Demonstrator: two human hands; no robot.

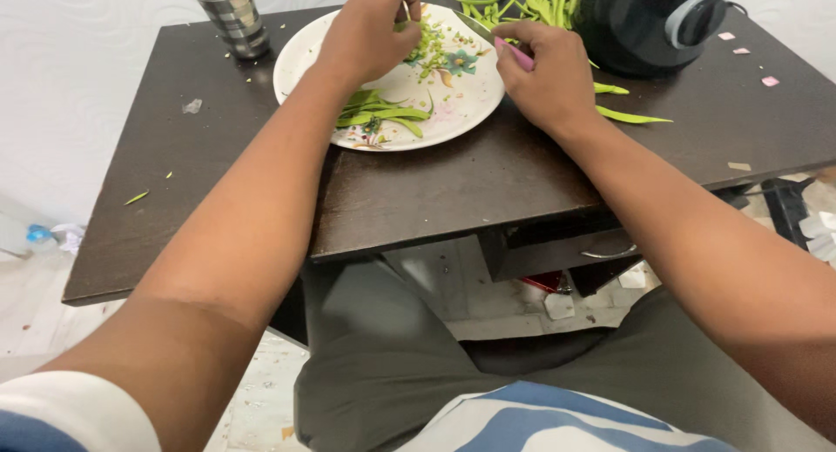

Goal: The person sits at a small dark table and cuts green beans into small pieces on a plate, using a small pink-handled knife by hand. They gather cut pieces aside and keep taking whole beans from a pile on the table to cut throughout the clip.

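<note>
The right hand [549, 73] is closed around a pink-handled knife [514, 53], its blade reaching toward the left hand [370, 30], which pinches what looks like a green bean [409, 25] over the flowered plate [392, 77] — the fingers hide most of it. Chopped pieces [427, 51] lie just beside the left fingertips; whole beans [522, 3] wait beyond the right hand. Best to keep the fingertips curled back and the cuts short — on the plate.
</note>
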